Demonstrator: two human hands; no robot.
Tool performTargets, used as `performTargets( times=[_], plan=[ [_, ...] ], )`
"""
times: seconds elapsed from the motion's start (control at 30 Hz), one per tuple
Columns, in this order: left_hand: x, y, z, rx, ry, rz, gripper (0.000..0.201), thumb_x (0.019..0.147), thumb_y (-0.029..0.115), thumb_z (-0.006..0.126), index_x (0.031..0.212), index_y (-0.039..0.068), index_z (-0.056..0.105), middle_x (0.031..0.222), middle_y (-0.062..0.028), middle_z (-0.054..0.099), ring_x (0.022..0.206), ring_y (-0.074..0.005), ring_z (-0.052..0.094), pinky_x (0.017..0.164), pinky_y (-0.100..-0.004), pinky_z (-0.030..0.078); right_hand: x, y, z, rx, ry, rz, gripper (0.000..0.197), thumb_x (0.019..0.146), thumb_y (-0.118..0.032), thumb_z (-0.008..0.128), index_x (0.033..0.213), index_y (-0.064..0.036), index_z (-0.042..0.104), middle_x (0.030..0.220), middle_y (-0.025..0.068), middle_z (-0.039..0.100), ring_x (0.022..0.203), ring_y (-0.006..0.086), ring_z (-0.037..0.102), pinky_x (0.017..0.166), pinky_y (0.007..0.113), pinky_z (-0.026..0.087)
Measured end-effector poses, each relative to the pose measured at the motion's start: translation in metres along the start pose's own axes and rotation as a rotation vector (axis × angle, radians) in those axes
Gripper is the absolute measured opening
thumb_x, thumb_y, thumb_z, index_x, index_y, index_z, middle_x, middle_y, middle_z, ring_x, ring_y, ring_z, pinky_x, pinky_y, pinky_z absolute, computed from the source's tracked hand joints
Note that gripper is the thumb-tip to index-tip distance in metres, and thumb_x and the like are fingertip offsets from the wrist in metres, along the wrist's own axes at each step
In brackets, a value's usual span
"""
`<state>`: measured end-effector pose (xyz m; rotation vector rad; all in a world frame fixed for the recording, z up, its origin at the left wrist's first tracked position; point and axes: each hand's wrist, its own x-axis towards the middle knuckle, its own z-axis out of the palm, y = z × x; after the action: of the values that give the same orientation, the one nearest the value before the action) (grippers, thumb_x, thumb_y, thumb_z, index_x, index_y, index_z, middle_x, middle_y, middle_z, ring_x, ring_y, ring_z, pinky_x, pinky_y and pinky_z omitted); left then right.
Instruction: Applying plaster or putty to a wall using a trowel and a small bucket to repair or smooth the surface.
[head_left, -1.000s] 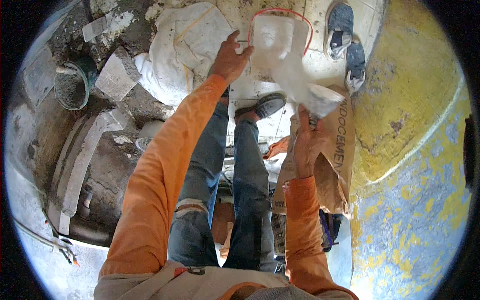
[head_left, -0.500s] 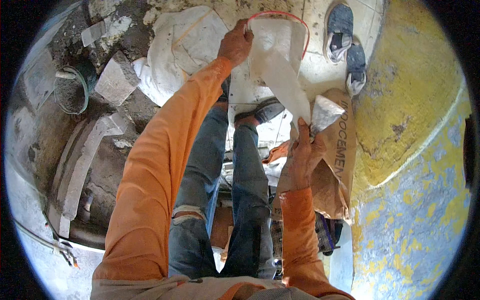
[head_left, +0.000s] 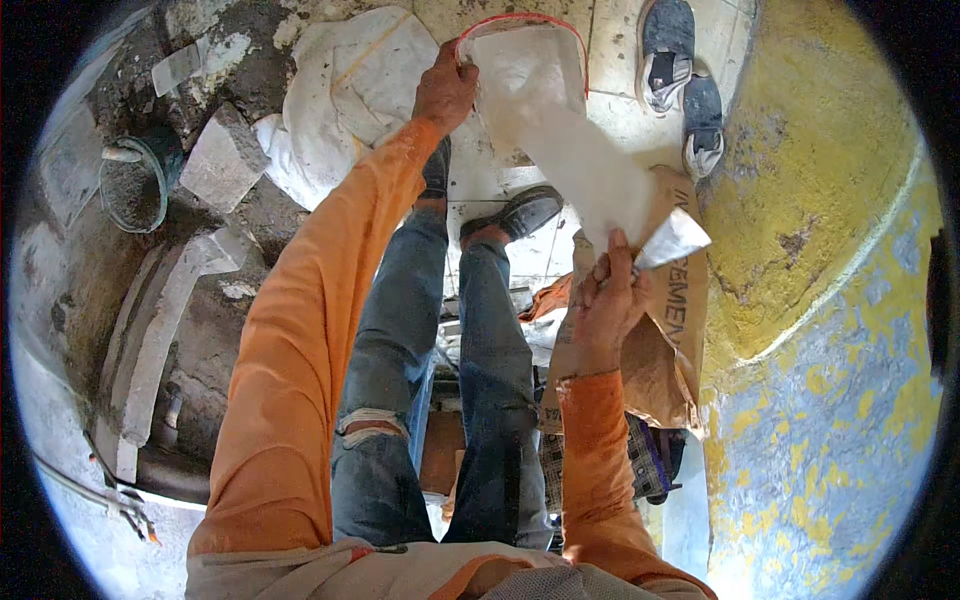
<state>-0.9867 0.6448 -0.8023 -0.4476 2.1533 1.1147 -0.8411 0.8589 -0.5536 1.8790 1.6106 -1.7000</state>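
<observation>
My left hand (head_left: 446,92) is closed on the left edge of a whitish tub (head_left: 575,65) with a thin red curved rim or handle at its far side. Closed fingers of my right hand (head_left: 608,300) hold the near end of a pale translucent strip (head_left: 590,170), which slants up to the tub's mouth. Its exact kind is blurred. A silver-grey wedge-shaped blade (head_left: 675,238), like a putty knife, sticks out beside the same fingers; its handle is hidden. Behind my right hand stands a brown paper cement bag (head_left: 688,300).
A white sack (head_left: 350,80) lies left of the tub, near a bucket (head_left: 135,185) and broken slabs (head_left: 222,160). Two dark shoes (head_left: 668,50) rest on the tiles by the yellow wall (head_left: 810,200). My feet stand on the floor between.
The tub and my left hand have shifted slightly left. The pale strip looks broader, and the silver-grey blade has tilted further right and nearer me.
</observation>
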Motion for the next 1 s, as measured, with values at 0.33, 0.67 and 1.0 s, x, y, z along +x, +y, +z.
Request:
performTargets(
  times=[0.33,0.67,1.0],
  plan=[
    [-0.062,0.002,0.024,-0.100,0.421,-0.157,0.074,0.098,0.038,0.068,0.151,-0.002,0.034,0.139,-0.0298,0.055,0.128,-0.0366,0.056,0.102,-0.0485,0.046,0.001,0.007,-0.027,0.313,0.042,0.240,0.022,0.102,-0.028,0.065,0.088,-0.0118,0.060,0.064,-0.0039,0.044,0.043,0.0069,0.033,0.039,0.025,0.029],
    [-0.265,-0.003,0.021,-1.127,-0.227,-0.332,0.042,0.097,0.021,0.071,0.134,0.007,0.060,0.114,-0.0044,0.071,0.096,-0.0161,0.068,0.079,-0.0342,0.057,-0.074,0.031,-0.017,-0.004,-0.301,0.175,0.020,0.101,-0.024,0.068,0.113,-0.0081,0.066,0.067,-0.0036,0.053,0.047,0.0044,0.042,0.038,0.021,0.028],
    [-0.359,-0.285,-0.185,0.178,0.371,-0.780,0.065,0.100,0.034,0.068,0.151,0.000,0.047,0.147,-0.0270,0.053,0.139,-0.0377,0.049,0.115,-0.0458,0.040,-0.013,0.031,-0.011,-0.664,-0.330,-0.490,0.026,0.102,-0.020,0.056,0.122,-0.0035,0.054,0.090,0.0091,0.061,0.078,0.0215,0.059,0.068,0.038,0.047]
  ],
)
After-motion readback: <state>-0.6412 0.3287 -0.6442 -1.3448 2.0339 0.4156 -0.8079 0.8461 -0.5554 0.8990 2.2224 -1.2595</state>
